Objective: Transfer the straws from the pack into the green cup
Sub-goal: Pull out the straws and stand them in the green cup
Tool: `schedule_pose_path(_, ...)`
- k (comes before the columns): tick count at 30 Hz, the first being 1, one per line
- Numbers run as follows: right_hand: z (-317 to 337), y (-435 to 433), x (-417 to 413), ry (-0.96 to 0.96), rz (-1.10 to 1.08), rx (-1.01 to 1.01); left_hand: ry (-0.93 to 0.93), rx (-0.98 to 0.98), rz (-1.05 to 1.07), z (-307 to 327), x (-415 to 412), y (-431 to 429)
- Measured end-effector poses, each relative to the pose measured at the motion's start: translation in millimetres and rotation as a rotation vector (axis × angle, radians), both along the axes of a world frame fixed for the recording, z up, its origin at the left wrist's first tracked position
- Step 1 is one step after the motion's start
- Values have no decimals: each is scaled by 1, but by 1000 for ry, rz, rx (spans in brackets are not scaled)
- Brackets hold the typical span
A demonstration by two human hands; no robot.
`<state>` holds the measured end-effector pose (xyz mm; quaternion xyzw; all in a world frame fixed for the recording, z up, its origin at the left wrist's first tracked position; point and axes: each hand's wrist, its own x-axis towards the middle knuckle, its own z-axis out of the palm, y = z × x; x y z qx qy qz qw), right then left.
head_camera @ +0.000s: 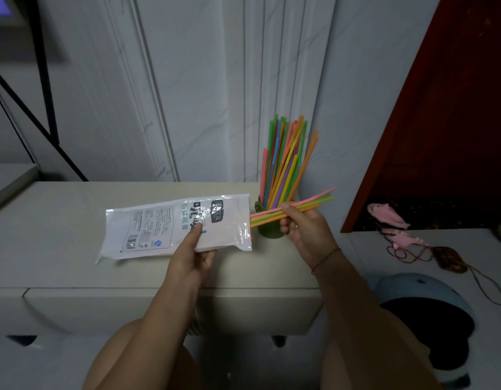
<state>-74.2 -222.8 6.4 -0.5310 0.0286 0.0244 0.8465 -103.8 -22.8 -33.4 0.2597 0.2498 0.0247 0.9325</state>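
- Left hand [191, 256] pinches the pack [176, 228] above the white cabinet [60, 235].
- Right hand [302, 226] grips several straws [267, 213], partly withdrawn from the pack, beside the green cup [269, 230].

Hiding most of the green cup [269, 232] behind the open end of the pack [159, 229], the held straws [267, 213] and the right hand [302, 229]. Burying the lower ends of the standing straws [283, 159] inside that cup. Masking the left ends of the held straws within the pack's plastic. Keeping the pack's print too tiny and blurred for reading. Tucking some fingers of the left hand [191, 254] beneath the pack's lower edge. Cutting off both forearms [356, 319] at the bottom edge, a bluish screen [1, 7] at the upper left corner, a black frame [45, 80] at the left edge and a red panel [454, 108] at the upper right. Leaving the blue and black object [423, 291] at lower right beyond identifying; blurring the pink thing [387, 215] above it past naming.
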Motion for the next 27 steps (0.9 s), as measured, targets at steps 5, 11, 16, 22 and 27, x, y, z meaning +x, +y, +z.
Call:
schedule_pose_path(5,-4,16,-4,-22,30,49,17,-18,-12,0,-1,-14)
schedule_pose_path(11,-5,21,-5,-35,-4,-1,22,-5,-20,0,-1,-17)
schedule_pose_path(16,6,5,1,-47,-95,-82,29,-13,20,-3,-3,-1)
schedule_pose_path(22,21,-28,24,-120,-201,-308,64,29,127,-10,-1,37)
schedule_pose_path(27,36,-50,42,-186,-255,-454,79,41,165,-8,2,50)
